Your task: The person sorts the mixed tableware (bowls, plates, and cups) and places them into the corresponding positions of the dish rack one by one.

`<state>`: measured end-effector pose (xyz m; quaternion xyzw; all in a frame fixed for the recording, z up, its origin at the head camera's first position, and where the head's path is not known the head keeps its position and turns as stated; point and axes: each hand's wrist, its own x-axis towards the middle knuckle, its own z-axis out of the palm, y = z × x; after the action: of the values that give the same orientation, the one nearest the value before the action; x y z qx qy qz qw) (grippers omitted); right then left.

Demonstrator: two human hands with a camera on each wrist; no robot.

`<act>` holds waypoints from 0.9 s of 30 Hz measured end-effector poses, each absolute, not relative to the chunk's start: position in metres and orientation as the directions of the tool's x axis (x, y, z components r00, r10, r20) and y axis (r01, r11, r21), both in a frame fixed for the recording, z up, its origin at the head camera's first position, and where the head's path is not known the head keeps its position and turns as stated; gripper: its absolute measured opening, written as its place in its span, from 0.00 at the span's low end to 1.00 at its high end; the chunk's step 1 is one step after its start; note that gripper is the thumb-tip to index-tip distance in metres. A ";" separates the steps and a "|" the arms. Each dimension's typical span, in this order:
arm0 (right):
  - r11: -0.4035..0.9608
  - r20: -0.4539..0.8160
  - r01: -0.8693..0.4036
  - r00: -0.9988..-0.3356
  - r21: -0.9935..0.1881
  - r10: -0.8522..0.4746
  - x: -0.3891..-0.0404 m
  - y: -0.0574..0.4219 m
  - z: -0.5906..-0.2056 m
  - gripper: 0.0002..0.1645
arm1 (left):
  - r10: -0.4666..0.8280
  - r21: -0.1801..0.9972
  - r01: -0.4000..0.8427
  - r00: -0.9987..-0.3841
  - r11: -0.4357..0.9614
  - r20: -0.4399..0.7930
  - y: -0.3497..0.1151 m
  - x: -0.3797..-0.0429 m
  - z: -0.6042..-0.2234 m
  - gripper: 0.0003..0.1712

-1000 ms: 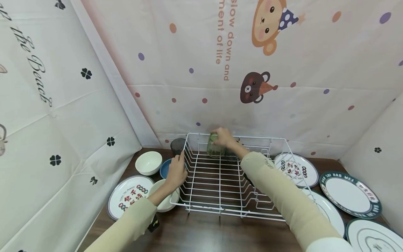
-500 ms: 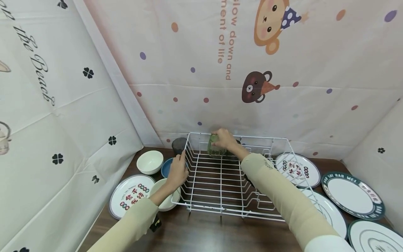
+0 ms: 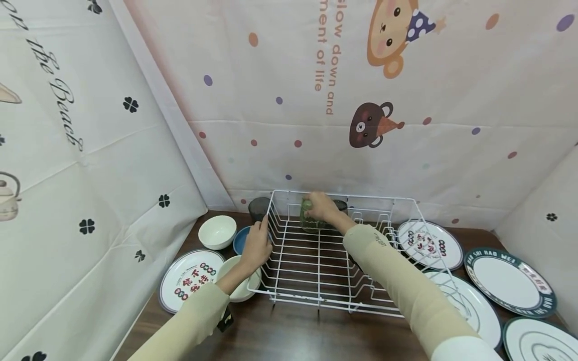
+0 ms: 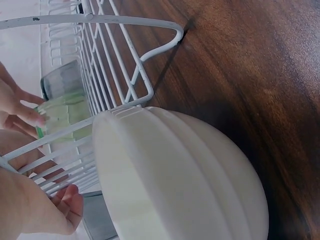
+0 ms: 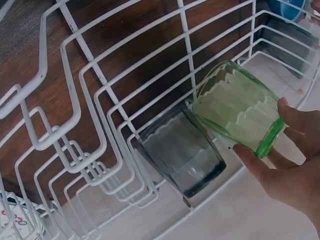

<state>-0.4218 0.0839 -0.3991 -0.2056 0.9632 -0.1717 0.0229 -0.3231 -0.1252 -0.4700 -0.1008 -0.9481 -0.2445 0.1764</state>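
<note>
A white wire dish rack (image 3: 318, 300) stands on the table. My left hand (image 3: 256, 246) grips the rack's left side, its fingers curled round the wires in the left wrist view. In the rack's back left part, my right hand (image 3: 321, 206) holds a green glass (image 5: 237, 106) by its thick base, thumb and fingers on opposite sides. The glass is upside down, its mouth at the rack's wires. Right beside it sits a dark grey glass (image 5: 181, 152), also bottom up inside the rack. From the head, my right hand covers part of the green glass.
Left of the rack are another grey glass (image 3: 259, 208), a white bowl (image 3: 218, 232), a blue bowl (image 3: 241, 239), a cream bowl (image 4: 195, 175) and a printed plate (image 3: 189, 282). Several plates, one green-rimmed (image 3: 510, 282), lie to the right. A printed curtain (image 3: 289, 150) hangs behind.
My right hand has lowered slightly with the green glass, and more of the grey glass beside it shows. The left hand keeps its grip on the rack. The head view has shifted a little.
</note>
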 end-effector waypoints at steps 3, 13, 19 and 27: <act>0.858 0.033 -0.393 -0.913 -0.331 -0.406 -0.423 0.086 -0.404 0.31 | 0.109 0.426 0.283 -0.915 0.859 0.387 -0.124 -0.323 -0.471 0.38; 0.853 0.023 -0.355 -0.927 -0.382 -0.375 -0.430 0.089 -0.411 0.34 | 0.114 0.421 0.307 -0.898 0.854 0.424 -0.124 -0.323 -0.472 0.37; 0.869 0.002 -0.328 -0.936 -0.370 -0.352 -0.429 0.086 -0.411 0.34 | 0.109 0.420 0.314 -0.889 0.851 0.444 -0.124 -0.322 -0.473 0.37; 0.921 0.059 -0.350 -0.937 -0.168 -0.345 -0.420 0.071 -0.408 0.17 | 0.108 0.429 0.311 -0.894 0.848 0.435 -0.123 -0.323 -0.473 0.37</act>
<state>-0.4204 0.0714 -0.4084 -0.1774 0.9801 -0.0884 -0.0142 -0.3233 -0.1233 -0.4728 -0.1112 -0.9399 -0.2519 0.2017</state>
